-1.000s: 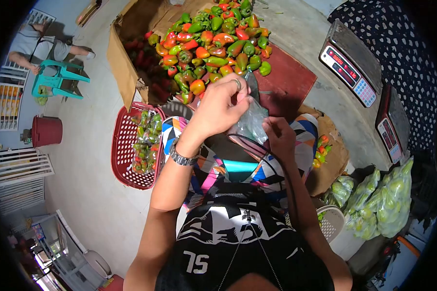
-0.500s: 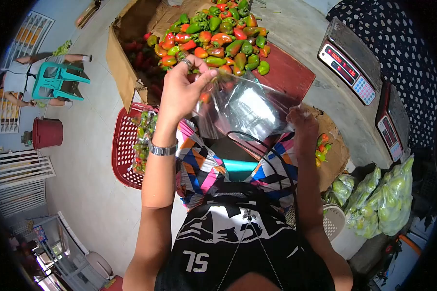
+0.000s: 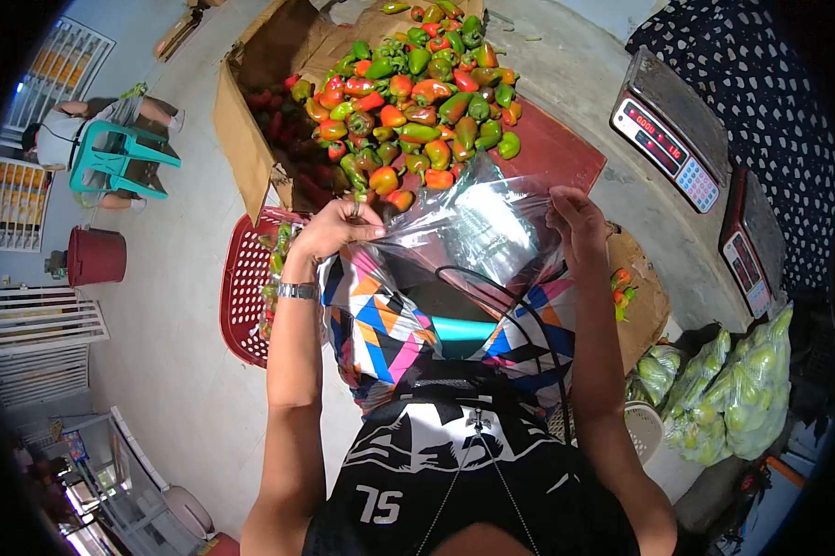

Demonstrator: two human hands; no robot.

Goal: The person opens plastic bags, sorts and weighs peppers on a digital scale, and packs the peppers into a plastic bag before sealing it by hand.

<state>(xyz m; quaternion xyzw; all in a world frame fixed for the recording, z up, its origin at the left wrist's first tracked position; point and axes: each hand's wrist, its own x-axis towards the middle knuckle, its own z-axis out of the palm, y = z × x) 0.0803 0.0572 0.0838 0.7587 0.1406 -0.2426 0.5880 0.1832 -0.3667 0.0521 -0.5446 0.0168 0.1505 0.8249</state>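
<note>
Between my two hands a clear plastic bag is stretched out above my lap. My left hand, with a ring and a metal watch, pinches the bag's left edge. Fingers of my right hand are closed on its right edge. Just beyond the bag lies a heap of red and green peppers in an opened cardboard box. A dark red board shows beside the heap. The bag looks thin and shiny, and I see no peppers inside it.
A red basket with bagged peppers stands at my left. Two digital scales sit at the right. Bags of green produce lie at the lower right. A person with a teal chair is at the far left.
My left hand has come down and left, away from the pepper heap, still pinching the bag. My right hand has risen slightly. The bag is now spread wider and more level.
</note>
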